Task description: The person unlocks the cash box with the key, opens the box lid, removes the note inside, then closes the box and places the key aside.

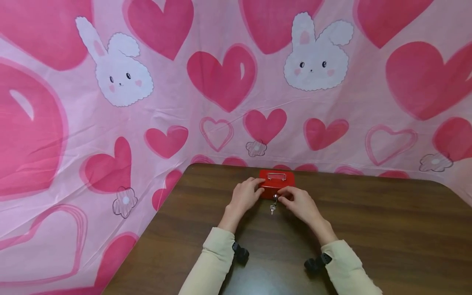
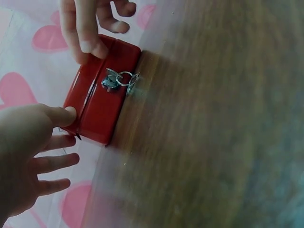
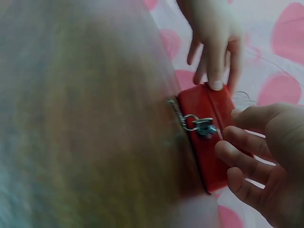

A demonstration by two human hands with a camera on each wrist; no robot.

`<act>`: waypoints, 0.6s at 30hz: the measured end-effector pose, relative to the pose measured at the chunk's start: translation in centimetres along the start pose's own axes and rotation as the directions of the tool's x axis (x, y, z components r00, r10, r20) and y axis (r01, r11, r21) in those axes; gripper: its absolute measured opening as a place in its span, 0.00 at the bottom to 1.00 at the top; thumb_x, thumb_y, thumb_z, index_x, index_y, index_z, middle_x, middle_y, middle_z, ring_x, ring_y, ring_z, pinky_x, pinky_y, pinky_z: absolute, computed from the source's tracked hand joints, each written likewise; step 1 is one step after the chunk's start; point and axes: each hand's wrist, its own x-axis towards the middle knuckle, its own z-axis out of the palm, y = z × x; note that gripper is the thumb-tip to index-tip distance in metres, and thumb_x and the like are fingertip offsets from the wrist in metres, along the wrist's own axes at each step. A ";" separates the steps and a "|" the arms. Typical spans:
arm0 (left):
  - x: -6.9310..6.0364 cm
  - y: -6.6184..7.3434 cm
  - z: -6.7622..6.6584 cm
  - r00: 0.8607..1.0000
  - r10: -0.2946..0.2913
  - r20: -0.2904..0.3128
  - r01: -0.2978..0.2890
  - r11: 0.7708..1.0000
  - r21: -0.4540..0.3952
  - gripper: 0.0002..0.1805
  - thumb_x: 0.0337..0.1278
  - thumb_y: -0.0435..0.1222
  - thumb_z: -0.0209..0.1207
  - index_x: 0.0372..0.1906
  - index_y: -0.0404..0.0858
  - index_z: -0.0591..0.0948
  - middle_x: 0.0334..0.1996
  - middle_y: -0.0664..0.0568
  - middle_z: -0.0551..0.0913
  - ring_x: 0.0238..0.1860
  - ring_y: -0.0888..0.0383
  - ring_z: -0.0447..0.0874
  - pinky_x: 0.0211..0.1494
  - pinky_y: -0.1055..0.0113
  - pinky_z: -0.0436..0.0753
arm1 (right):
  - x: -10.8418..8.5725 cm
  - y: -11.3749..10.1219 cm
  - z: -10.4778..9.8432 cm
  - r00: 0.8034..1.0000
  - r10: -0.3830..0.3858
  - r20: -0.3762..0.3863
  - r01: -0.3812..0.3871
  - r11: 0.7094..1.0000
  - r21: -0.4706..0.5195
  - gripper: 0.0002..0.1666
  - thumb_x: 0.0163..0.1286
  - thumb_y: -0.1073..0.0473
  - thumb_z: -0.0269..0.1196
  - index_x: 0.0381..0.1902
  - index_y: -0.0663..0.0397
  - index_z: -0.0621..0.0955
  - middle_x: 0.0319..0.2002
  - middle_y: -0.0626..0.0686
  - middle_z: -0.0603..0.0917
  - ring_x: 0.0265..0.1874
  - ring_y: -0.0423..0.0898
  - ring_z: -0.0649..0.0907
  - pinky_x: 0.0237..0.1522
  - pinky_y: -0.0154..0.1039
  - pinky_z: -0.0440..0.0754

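Note:
A small red cash box stands near the table's far edge, a metal handle on its lid. One key sits in the front lock, and a second key hangs from its ring. My left hand is at the box's left end, thumb touching the lid's front edge, other fingers spread and fairly straight. At the right front, my right hand has loosely bent fingers beside the lock and lid edge; they do not grip the key. Whether the lid is slightly raised is unclear.
The brown wooden table extends toward me and to both sides. Behind it hangs a pink cloth printed with hearts and rabbits. A black wrist camera is strapped at the left sleeve, another camera at the right.

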 end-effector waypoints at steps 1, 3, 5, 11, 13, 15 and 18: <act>0.0 0.0 0.1 1.000 -0.005 -0.002 0.005 1.000 -0.011 0.21 0.66 0.46 0.60 0.62 0.51 0.80 0.53 0.51 0.85 0.48 0.52 0.85 0.54 0.56 0.82 | 0.0 0.0 0.2 1.000 0.005 0.008 -0.005 1.000 0.001 0.13 0.67 0.57 0.66 0.48 0.54 0.84 0.38 0.53 0.88 0.21 0.41 0.82 0.28 0.36 0.80; 0.0 0.1 0.1 1.000 -0.014 -0.001 0.014 1.000 -0.027 0.21 0.66 0.46 0.60 0.62 0.51 0.81 0.53 0.51 0.85 0.50 0.52 0.85 0.55 0.55 0.82 | 0.0 0.0 0.5 1.000 0.010 0.021 -0.010 1.000 -0.004 0.13 0.67 0.57 0.67 0.48 0.54 0.84 0.38 0.53 0.88 0.21 0.41 0.83 0.28 0.36 0.81; 0.0 0.1 0.1 1.000 -0.020 0.002 0.020 0.999 -0.035 0.21 0.66 0.46 0.60 0.62 0.51 0.81 0.53 0.51 0.86 0.51 0.51 0.85 0.56 0.55 0.82 | 0.1 -0.1 0.7 0.999 0.022 0.027 -0.021 1.000 -0.003 0.12 0.66 0.58 0.67 0.47 0.54 0.85 0.38 0.52 0.88 0.21 0.40 0.82 0.28 0.36 0.81; 0.0 0.2 -0.1 0.999 -0.039 0.002 0.039 0.998 -0.048 0.20 0.66 0.45 0.61 0.62 0.51 0.81 0.54 0.51 0.86 0.51 0.51 0.85 0.55 0.54 0.82 | 0.2 -0.3 1.0 0.999 0.032 0.030 -0.032 0.999 -0.001 0.12 0.66 0.58 0.67 0.47 0.54 0.85 0.38 0.52 0.88 0.21 0.39 0.82 0.28 0.36 0.81; 0.0 0.2 -0.1 0.999 -0.045 -0.002 0.045 0.997 -0.056 0.20 0.66 0.45 0.61 0.62 0.51 0.81 0.54 0.51 0.86 0.51 0.51 0.85 0.55 0.54 0.82 | 0.2 -0.2 1.1 0.999 0.028 0.030 -0.028 1.000 0.008 0.12 0.66 0.58 0.67 0.47 0.54 0.85 0.38 0.53 0.88 0.22 0.39 0.82 0.28 0.36 0.82; 0.0 0.2 -0.1 0.999 -0.048 -0.001 0.048 0.997 -0.059 0.20 0.66 0.45 0.61 0.62 0.51 0.81 0.54 0.51 0.86 0.51 0.51 0.85 0.55 0.54 0.82 | 0.3 -0.2 1.3 0.999 0.036 0.032 -0.037 0.999 0.020 0.12 0.66 0.59 0.67 0.46 0.55 0.85 0.38 0.53 0.88 0.22 0.39 0.82 0.29 0.36 0.82; 0.0 0.2 0.1 0.999 -0.051 0.004 0.051 0.997 -0.066 0.20 0.66 0.45 0.61 0.62 0.51 0.81 0.54 0.51 0.86 0.51 0.51 0.85 0.55 0.54 0.82 | 0.3 0.0 1.6 0.998 0.052 0.025 -0.052 0.998 0.031 0.11 0.66 0.60 0.67 0.45 0.56 0.85 0.37 0.54 0.88 0.22 0.40 0.82 0.29 0.35 0.82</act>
